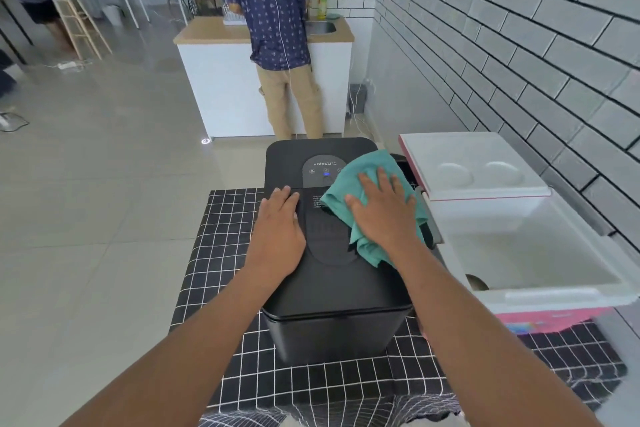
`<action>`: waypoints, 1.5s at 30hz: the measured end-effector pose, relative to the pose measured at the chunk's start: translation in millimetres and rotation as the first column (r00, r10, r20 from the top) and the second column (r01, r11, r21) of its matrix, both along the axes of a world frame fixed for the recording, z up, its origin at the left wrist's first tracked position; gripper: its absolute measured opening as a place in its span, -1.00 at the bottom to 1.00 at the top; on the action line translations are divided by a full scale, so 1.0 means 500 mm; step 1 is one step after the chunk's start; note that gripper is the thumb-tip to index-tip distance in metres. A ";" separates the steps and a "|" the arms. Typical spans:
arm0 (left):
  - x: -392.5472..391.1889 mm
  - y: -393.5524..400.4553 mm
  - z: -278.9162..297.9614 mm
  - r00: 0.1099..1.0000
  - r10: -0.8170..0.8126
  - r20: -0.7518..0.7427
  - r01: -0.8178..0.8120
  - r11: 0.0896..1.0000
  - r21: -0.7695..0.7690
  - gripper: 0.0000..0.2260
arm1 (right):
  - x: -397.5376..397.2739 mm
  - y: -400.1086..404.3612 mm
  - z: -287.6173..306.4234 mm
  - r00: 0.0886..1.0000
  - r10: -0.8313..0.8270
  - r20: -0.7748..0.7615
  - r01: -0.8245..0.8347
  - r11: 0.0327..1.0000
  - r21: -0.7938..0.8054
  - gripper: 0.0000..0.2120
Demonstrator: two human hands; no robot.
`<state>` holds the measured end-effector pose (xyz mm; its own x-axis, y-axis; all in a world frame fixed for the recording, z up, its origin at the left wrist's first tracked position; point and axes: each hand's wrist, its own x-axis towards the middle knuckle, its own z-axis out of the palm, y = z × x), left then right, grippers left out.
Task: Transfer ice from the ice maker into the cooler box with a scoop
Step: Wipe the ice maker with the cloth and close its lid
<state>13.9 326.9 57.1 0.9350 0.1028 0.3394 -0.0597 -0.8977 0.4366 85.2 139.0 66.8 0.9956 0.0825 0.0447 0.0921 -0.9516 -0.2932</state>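
1. The black ice maker (332,288) stands on a black-and-white checked cloth (235,288), lid down, with its control panel (323,172) lit blue at the far end of the top.
2. My right hand (384,210) lies flat, fingers spread and straight, pressing a teal cloth (367,166) onto the right side of the lid; nothing is clamped, it just pushes down.
3. My left hand (278,236) rests flat and relaxed on the left side of the lid, well apart from the right, steadying the machine.
4. The cooler box (519,298) sits just beside the ice maker on the right, its white lid (460,149) thrown back; a small dark rounded thing shows in its near corner, and I cannot tell whether it is the scoop.
5. I judge this to be a wipe-down of the lid. To do it well I'd keep the cloth off the touch buttons, sweep away from the panel, and hold the left palm firm so the unit doesn't slide on the cloth.
6. Farther off, another person (277,28) stands at a white counter (221,80) with a sink.
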 end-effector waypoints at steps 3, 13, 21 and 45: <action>0.002 0.000 -0.001 1.000 -0.003 -0.009 0.003 1.000 0.003 -0.60 | 0.044 -0.013 0.010 0.999 0.032 -0.025 -0.030 0.998 0.058 -0.40; 0.003 0.000 0.000 1.000 0.001 -0.008 -0.001 1.000 -0.009 -0.60 | -0.158 0.003 -0.013 0.977 0.185 0.106 -0.174 0.979 -0.103 -0.46; -0.001 0.012 0.024 0.998 0.030 -0.050 -0.042 0.964 -0.263 -0.64 | -0.256 0.018 -0.002 0.936 0.325 0.134 -0.349 0.819 0.456 -0.48; 0.071 0.023 0.022 0.947 0.080 -0.312 -0.016 0.979 0.201 -0.40 | -0.101 -0.049 -0.020 0.996 0.026 0.088 -0.037 0.992 0.117 -0.48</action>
<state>49.2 338.1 68.2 0.9927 0.1125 0.0439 0.0986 -0.9649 0.2433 34.7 114.8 56.5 0.9846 0.1029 0.1412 0.1511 -0.9070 -0.3930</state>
